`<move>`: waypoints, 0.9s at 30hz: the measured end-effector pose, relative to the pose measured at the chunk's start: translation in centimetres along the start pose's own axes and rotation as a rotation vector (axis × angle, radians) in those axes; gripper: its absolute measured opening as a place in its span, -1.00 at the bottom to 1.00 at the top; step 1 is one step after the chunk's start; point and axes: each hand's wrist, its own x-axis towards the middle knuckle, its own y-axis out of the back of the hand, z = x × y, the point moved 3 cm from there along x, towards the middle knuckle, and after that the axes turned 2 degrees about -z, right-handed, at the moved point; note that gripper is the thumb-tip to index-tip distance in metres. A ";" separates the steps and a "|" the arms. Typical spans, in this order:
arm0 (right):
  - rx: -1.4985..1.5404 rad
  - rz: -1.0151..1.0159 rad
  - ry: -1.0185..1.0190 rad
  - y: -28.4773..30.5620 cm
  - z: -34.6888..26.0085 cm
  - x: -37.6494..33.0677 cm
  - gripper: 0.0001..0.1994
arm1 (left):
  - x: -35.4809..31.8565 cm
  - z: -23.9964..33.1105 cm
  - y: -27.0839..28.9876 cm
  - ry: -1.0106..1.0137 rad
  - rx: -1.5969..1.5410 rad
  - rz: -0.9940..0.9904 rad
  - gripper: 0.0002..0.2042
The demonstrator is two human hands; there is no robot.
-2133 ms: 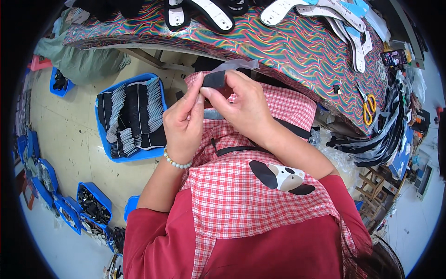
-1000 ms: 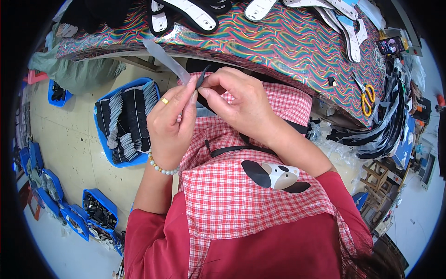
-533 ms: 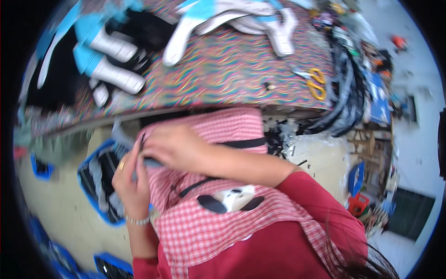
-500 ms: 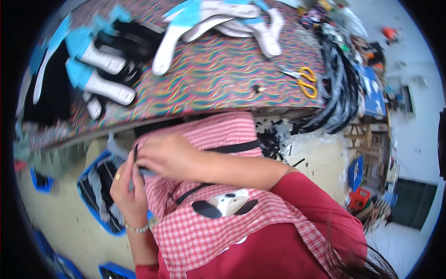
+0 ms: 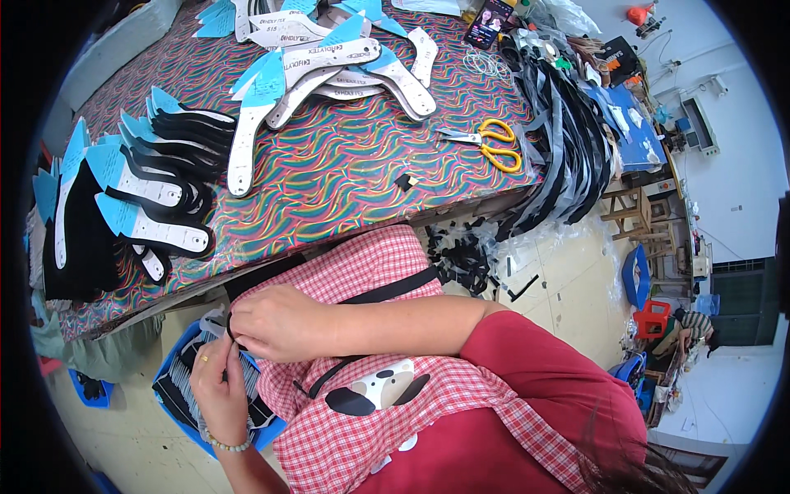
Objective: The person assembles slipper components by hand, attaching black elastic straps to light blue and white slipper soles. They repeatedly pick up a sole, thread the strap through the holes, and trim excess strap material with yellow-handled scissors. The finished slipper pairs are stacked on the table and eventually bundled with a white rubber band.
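Over my lap, my left hand (image 5: 218, 383) and my right hand (image 5: 284, 323) meet with bent, pinching fingers. Between them runs a narrow black strip (image 5: 230, 323), curving up along the right hand's fingertips; most of it is hidden by the fingers. A scrap of translucent whitish material (image 5: 213, 323) shows just beyond the left fingertips. Below the hands stands a blue basket (image 5: 177, 424) with stacked black and grey pieces in it. A red checked apron (image 5: 378, 259) with black straps covers my lap.
The patterned table (image 5: 329, 177) ahead bears white curved pieces with blue ends (image 5: 329, 58), black-backed stacks (image 5: 177, 144), yellow-handled scissors (image 5: 498, 146) and a phone (image 5: 491, 22). Long black strips (image 5: 568, 156) hang at its right end. Black offcuts (image 5: 461, 259) litter the floor.
The view has shifted, so the table sits lower and more of the floor at right shows. Both hands stay together at the black strip, whose loop now stands out at the right fingertips.
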 end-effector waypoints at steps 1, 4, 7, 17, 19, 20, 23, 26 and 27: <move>-0.022 0.007 0.017 0.0 -0.2 0.1 -0.87 | 0.2 0.1 0.4 -0.020 0.017 -0.005 -0.78; -0.028 -0.016 0.019 0.3 -0.6 0.5 -0.86 | 0.6 0.5 0.9 -0.053 0.035 -0.011 -0.78; -0.027 0.001 0.015 0.1 -0.4 0.6 -0.86 | 0.8 0.5 0.9 -0.016 0.002 0.009 -0.78; 0.371 0.093 -0.099 1.8 -0.3 1.0 -0.92 | 0.1 -3.3 -0.7 0.376 -0.781 0.181 -0.80; 0.598 0.133 -0.129 3.1 -0.1 0.6 -0.92 | 0.8 -3.6 -0.7 0.405 -1.112 0.248 -0.76; 0.792 0.123 -0.182 4.2 0.2 0.4 -0.93 | 0.9 -4.6 -0.3 0.437 -1.296 0.314 -0.75; 1.080 0.525 -0.419 14.9 0.3 -3.1 -0.91 | -2.3 -18.5 3.0 0.293 -1.763 0.384 -0.69; 0.981 1.013 -0.004 30.5 2.9 -9.8 -0.83 | -24.0 -43.2 12.1 0.196 -1.790 0.454 -0.61; 0.686 1.205 0.010 36.6 -0.1 -14.8 -0.81 | -19.6 -41.0 9.7 0.825 -1.458 1.303 -0.59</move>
